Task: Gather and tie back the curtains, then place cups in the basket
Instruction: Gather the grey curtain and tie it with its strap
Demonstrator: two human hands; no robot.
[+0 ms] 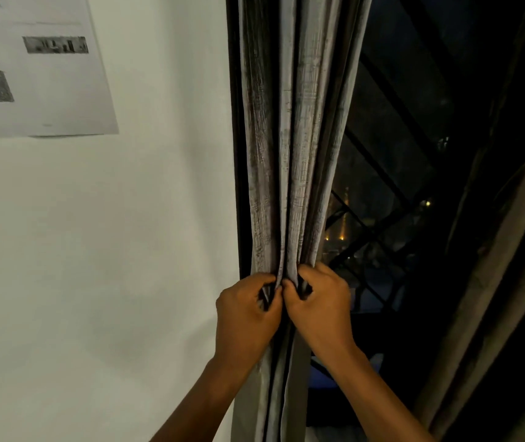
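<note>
A grey textured curtain [299, 138] hangs bunched into narrow folds at the left side of a dark window. My left hand [245, 314] and my right hand [318, 301] meet at the front of the bundle, side by side, fingers curled into the folds and gripping the fabric. A thin dark strip shows between the fingers of each hand; I cannot tell whether it is a tie or a shadowed fold. A second curtain [506, 282] hangs gathered at the right edge. No cups or basket are in view.
A white wall [127, 250] fills the left, with a printed paper sheet [41, 65] stuck on it at the top left. Behind the curtain is a dark window with a diagonal metal grille [391, 193]; small lights glow outside.
</note>
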